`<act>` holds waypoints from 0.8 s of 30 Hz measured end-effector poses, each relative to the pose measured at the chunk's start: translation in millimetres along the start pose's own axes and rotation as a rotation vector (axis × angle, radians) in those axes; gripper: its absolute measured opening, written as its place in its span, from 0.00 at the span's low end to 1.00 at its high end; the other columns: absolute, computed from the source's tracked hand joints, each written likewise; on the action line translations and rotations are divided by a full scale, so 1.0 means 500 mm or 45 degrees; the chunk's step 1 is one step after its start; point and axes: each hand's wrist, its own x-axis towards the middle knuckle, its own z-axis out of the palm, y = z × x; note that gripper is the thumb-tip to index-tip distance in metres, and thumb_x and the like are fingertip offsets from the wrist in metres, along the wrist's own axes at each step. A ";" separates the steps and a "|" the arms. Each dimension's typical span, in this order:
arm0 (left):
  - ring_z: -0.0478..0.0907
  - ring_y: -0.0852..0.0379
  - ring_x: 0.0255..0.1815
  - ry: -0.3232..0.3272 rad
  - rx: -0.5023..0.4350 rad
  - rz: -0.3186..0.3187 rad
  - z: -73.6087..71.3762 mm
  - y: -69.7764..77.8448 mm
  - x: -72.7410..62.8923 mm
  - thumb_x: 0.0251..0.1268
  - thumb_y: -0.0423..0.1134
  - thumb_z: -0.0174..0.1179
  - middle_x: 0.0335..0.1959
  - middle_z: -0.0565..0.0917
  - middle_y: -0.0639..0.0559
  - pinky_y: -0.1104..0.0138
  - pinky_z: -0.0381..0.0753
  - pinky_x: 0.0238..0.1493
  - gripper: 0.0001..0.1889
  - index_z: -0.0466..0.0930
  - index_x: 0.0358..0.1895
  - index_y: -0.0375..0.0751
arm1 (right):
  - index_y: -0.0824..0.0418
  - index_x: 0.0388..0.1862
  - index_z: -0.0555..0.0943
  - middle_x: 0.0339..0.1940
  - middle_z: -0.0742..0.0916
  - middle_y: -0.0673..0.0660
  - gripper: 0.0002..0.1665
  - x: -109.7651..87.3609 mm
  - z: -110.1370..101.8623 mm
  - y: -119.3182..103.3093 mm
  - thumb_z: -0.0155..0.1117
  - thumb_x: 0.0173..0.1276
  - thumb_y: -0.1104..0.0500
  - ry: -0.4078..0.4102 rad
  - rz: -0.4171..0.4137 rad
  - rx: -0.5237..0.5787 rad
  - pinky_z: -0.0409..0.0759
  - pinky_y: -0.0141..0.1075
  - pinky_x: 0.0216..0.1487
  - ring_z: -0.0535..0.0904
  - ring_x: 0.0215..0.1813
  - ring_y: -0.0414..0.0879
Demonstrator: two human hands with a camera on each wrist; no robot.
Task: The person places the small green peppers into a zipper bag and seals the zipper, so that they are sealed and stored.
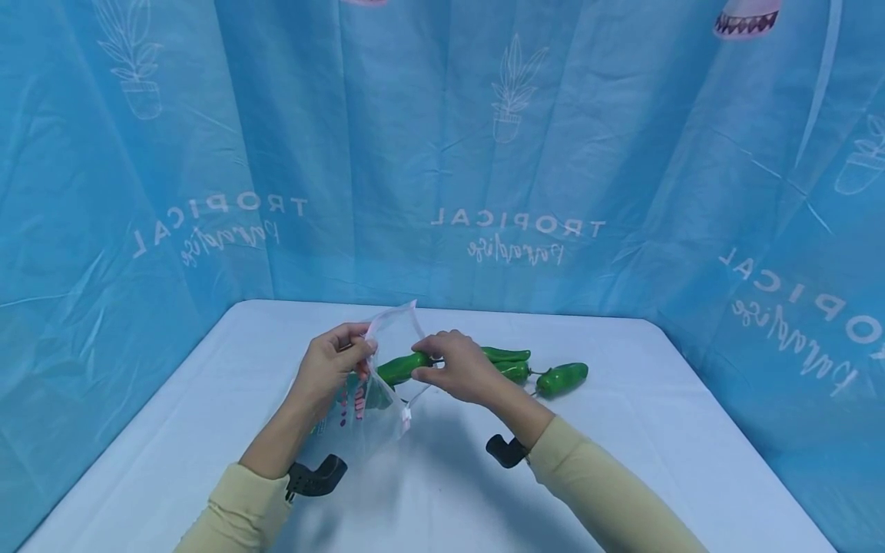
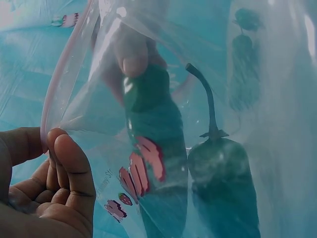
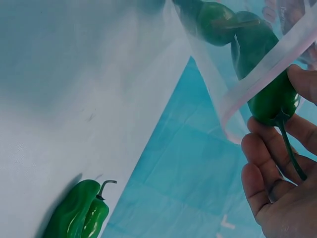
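Observation:
In the head view, my left hand pinches the rim of a clear zip bag between thumb and fingers. My right hand grips a green pepper by its stem end. In the right wrist view, that pepper lies partly inside the bag's mouth, its stem still outside between my fingers. Through the plastic in the left wrist view, another green pepper with a curved stem shows inside the bag. Pink printed marks cover part of the bag's wall.
Several green peppers lie on the white table to the right of my right hand, one of them farthest right. A white zip slider hangs at the bag's near corner. Blue printed curtains surround the table's back and sides.

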 end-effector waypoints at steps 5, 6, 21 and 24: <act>0.75 0.62 0.25 -0.001 0.006 -0.001 0.001 0.002 -0.001 0.66 0.40 0.57 0.31 0.75 0.54 0.69 0.80 0.36 0.19 0.73 0.57 0.38 | 0.52 0.56 0.79 0.48 0.85 0.49 0.23 0.009 0.009 -0.007 0.64 0.63 0.48 -0.006 -0.024 -0.052 0.76 0.39 0.49 0.75 0.48 0.43; 0.75 0.61 0.25 -0.001 0.007 0.001 0.001 0.002 -0.001 0.66 0.40 0.57 0.31 0.75 0.54 0.69 0.80 0.36 0.19 0.73 0.57 0.38 | 0.52 0.56 0.79 0.48 0.85 0.49 0.23 0.011 0.010 -0.009 0.64 0.63 0.48 -0.012 -0.029 -0.056 0.76 0.39 0.49 0.75 0.48 0.43; 0.75 0.61 0.27 0.012 0.023 0.015 -0.003 0.007 0.000 0.65 0.43 0.58 0.31 0.76 0.54 0.70 0.78 0.38 0.19 0.74 0.57 0.39 | 0.50 0.59 0.77 0.53 0.83 0.52 0.26 0.004 0.000 -0.019 0.65 0.62 0.47 0.017 0.026 0.028 0.79 0.43 0.51 0.75 0.54 0.46; 0.75 0.61 0.27 0.009 0.021 0.024 -0.003 0.007 0.001 0.66 0.43 0.58 0.31 0.75 0.55 0.71 0.79 0.37 0.19 0.74 0.57 0.39 | 0.50 0.60 0.76 0.54 0.83 0.53 0.27 -0.004 -0.005 -0.015 0.65 0.62 0.47 0.035 0.055 0.074 0.80 0.43 0.50 0.76 0.55 0.47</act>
